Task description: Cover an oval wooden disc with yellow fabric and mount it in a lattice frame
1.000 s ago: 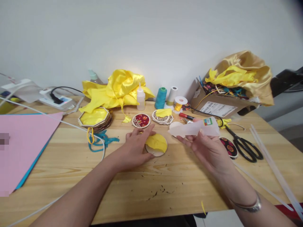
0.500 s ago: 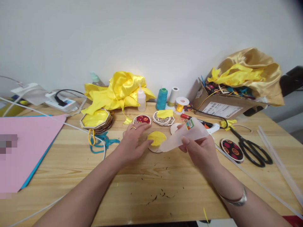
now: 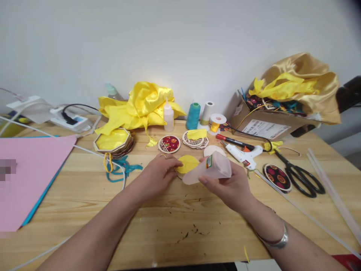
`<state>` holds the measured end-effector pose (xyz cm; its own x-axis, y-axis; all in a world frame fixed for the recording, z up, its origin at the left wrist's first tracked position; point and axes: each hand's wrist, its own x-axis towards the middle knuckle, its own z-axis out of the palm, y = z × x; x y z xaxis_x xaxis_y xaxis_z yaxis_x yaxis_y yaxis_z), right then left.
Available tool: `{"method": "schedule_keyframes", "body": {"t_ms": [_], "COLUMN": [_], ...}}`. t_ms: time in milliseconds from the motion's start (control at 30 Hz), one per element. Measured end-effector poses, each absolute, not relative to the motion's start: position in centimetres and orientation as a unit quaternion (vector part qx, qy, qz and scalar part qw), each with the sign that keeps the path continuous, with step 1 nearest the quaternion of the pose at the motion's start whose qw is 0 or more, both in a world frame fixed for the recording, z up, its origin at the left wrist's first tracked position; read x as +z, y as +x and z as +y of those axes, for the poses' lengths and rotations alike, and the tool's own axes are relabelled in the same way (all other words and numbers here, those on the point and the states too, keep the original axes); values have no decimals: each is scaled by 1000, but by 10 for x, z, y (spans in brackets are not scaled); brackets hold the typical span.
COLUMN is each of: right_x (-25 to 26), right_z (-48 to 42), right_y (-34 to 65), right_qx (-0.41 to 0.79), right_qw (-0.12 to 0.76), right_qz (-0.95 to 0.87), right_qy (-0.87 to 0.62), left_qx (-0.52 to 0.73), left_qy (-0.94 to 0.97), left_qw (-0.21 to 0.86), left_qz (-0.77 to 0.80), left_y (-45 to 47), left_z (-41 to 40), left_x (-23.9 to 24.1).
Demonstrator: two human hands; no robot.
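Observation:
My right hand (image 3: 229, 184) is wrapped round a translucent white squeeze bottle (image 3: 217, 165) with a small green label, tilted so its narrow end points left and down. That end is over the near right part of a pale round disc with a yellow fabric piece (image 3: 187, 164) on it. The bottle hides part of the disc. My left hand (image 3: 158, 171), with a ring on one finger, is closed at the disc's left edge, steadying it on the table. Just beyond lies a round wooden frame (image 3: 169, 144) with red patterned fabric.
Behind are lattice discs (image 3: 194, 140), a teal thread cone (image 3: 193, 116) and bunched yellow fabric (image 3: 141, 107). To the right lie a glue gun (image 3: 244, 155), a marker (image 3: 234, 141), black scissors (image 3: 301, 177) and a cardboard box (image 3: 259, 120). Stacked octagonal frames (image 3: 113, 143) stand left.
My right hand has turned the bottle and brought it left and lower, uncovering the glue gun. My left fingers have drawn together at the disc's edge, uncovering the red-fabric frame.

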<state>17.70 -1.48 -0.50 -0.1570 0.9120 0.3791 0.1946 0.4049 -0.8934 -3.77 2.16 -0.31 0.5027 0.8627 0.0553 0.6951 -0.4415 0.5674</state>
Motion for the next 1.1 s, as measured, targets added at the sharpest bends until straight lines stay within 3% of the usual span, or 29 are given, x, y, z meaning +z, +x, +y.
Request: {"method": "schedule_keyframes", "body": {"t_ms": [1100], "right_x": [-2], "right_z": [-11], "right_y": [164], "right_qx": [284], "right_qw": [477], "right_qz": [-699], "right_qy": [-452], "left_qx": [173], "left_qy": [833], "left_qw": [249], "left_qz": [463], "left_y": [-35], "left_z": [22], "left_x": [-4]}}
